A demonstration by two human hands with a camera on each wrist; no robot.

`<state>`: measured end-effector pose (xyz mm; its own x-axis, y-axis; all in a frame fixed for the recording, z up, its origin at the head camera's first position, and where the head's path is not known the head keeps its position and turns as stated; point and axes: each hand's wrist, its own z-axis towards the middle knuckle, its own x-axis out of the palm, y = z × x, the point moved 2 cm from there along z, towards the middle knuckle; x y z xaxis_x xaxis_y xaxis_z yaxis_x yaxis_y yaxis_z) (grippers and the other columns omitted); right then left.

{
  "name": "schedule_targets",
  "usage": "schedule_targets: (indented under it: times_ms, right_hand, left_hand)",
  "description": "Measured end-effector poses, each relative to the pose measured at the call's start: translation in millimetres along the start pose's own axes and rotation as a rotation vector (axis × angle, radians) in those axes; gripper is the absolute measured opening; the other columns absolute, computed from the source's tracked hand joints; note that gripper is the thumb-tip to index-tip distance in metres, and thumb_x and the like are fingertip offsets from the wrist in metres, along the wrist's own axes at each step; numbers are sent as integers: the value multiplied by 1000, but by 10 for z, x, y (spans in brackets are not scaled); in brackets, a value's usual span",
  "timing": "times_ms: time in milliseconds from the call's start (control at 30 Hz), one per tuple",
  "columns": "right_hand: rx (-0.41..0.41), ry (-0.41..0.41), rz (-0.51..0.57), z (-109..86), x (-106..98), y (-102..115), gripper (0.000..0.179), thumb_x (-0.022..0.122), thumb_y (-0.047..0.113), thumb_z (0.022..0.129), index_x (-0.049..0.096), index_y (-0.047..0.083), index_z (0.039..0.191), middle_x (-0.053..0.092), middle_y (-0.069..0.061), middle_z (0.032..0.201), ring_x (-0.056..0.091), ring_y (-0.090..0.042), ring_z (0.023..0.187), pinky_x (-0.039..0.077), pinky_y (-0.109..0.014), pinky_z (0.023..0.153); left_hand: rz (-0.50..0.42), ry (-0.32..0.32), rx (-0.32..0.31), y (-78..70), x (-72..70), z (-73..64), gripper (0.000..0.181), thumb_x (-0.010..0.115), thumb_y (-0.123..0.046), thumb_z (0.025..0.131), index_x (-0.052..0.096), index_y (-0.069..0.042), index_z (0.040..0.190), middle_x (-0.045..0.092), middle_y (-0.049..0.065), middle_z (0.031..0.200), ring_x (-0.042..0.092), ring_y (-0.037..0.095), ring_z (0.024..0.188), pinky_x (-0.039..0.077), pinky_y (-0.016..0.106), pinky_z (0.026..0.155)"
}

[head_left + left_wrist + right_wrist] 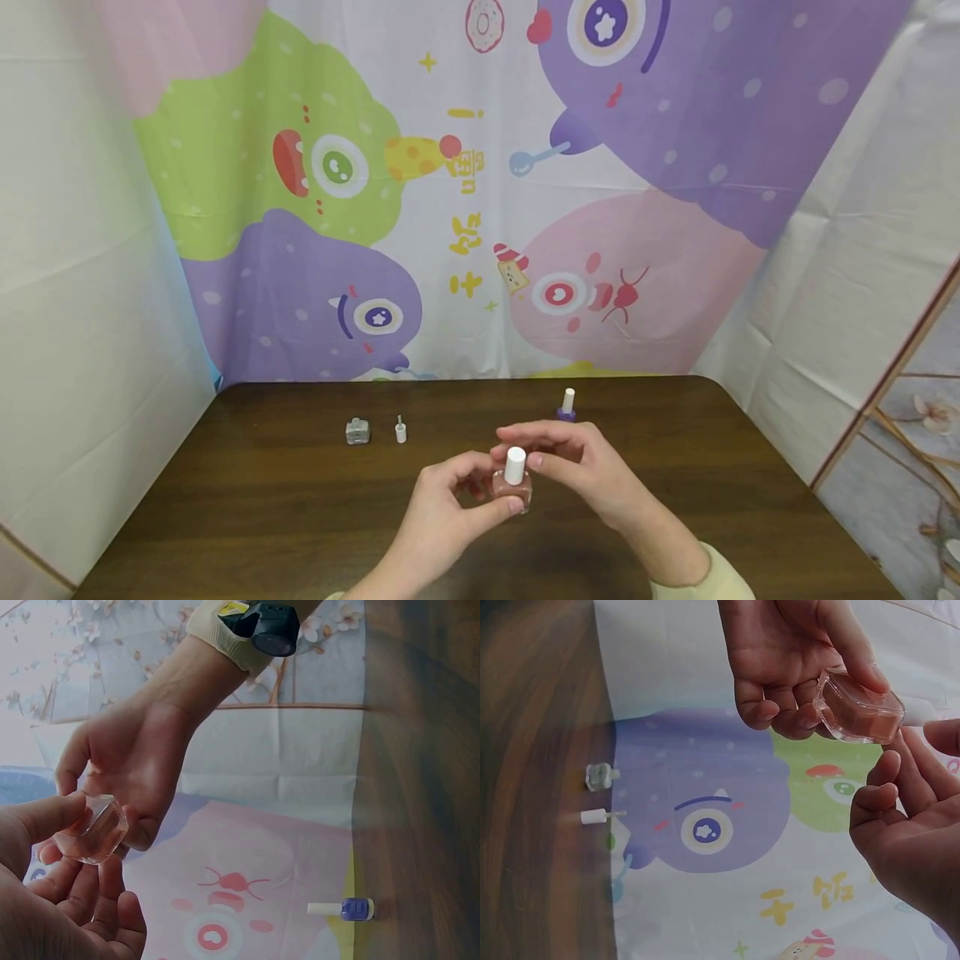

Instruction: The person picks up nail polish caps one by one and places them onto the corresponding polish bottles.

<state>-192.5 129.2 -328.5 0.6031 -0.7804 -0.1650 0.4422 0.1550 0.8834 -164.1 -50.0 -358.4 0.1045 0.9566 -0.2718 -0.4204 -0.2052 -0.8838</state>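
Observation:
My left hand point(442, 508) holds a nail polish bottle point(513, 490) of brownish pink polish, with the thumb on its near side. The bottle is raised over the table, and its white cap point(515, 465) points up. Around the cap my right hand point(592, 471) is spread, thumb at one side and fingertips behind, right at the cap without a plain pinch. In the right wrist view the left thumb presses on the glass of the bottle point(859, 709), while the right hand point(915, 832) sits beside the cap end.
On the dark wooden table point(285, 517), a clear-grey bottle point(357, 432) without its cap stands at the back left. Beside it, a white cap point(401, 432) stands with its brush up. A purple nail polish bottle point(567, 412) with a white cap stands behind my right hand. A cartoon-printed curtain point(480, 333) hangs behind.

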Motion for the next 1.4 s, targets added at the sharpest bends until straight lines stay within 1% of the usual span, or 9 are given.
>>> schedule_targets:
  times_ms: [67, 200, 333, 567, 733, 867, 1100, 1267, 1400]
  right_hand:
    - [-19, 27, 15, 6, 2, 3, 30, 50, -2, 94, 53, -13, 122, 69, -10, 111, 64, -20, 104, 52, -30, 85]
    - [-34, 47, -5, 8, 8, 4, 29, 50, -3, 93, 56, -11, 120, 69, -5, 108, 65, -15, 98, 53, -28, 80]
    - [-43, 34, -22, 3, 13, 8, 25, 52, -3, 92, 59, -8, 115, 67, -4, 104, 64, -13, 91, 54, -30, 74]
    - [-48, 15, 19, 0, 23, -3, 19, 55, -5, 90, 58, -9, 109, 66, -2, 101, 63, -12, 88, 54, -30, 74]
    - [-36, -1, 11, -5, 23, -18, 18, 58, -5, 88, 58, -7, 106, 65, -1, 97, 60, -10, 83, 52, -26, 71]
    - [-34, -19, -5, -4, 22, -28, 18, 61, -5, 86, 58, -5, 103, 64, -1, 94, 59, -9, 80, 52, -26, 67]
    - [-24, -50, -3, 9, 23, -32, 19, 65, -5, 83, 56, -3, 100, 61, 0, 91, 56, -9, 76, 51, -25, 63]
    - [-22, -54, -3, 14, 28, -38, 20, 66, -4, 83, 55, -3, 100, 60, 0, 92, 55, -9, 76, 50, -24, 63]
    - [-20, -35, 10, 7, 31, -47, 26, 66, -4, 83, 55, -5, 108, 64, -1, 98, 60, -11, 82, 52, -26, 67]
  left_hand:
    - [-4, 1, 7, 2, 2, -2, 21, 82, -24, 72, 69, -18, 87, 64, -5, 74, 57, 9, 70, 50, 27, 70]
    - [-19, 6, 4, 4, 3, -5, 24, 82, -24, 72, 71, -17, 92, 66, -4, 76, 58, 10, 71, 50, 27, 69]
    - [-14, 9, -24, 2, 0, -5, 25, 82, -25, 71, 70, -21, 94, 65, -5, 77, 58, 12, 72, 50, 28, 70]
    - [-9, 9, -23, 2, 4, -7, 26, 82, -25, 71, 71, -21, 95, 64, -6, 76, 58, 9, 72, 50, 29, 70]
    - [-16, 5, -26, -5, 7, -10, 25, 82, -25, 71, 71, -21, 94, 65, -5, 76, 58, 10, 72, 50, 29, 70]
    - [-22, 3, -13, -6, 8, -9, 26, 82, -24, 71, 70, -20, 94, 65, -5, 76, 58, 9, 72, 50, 28, 69]
    - [-27, 6, 32, -4, 11, -9, 24, 81, -24, 72, 70, -19, 93, 65, -4, 76, 58, 8, 71, 50, 27, 69]
    - [-31, 5, 36, -2, 8, -14, 24, 81, -24, 73, 70, -19, 93, 65, -4, 76, 58, 9, 71, 50, 27, 69]
    - [-26, 0, 20, -1, 2, -18, 24, 82, -24, 72, 70, -19, 92, 65, -4, 76, 58, 10, 71, 50, 28, 69]
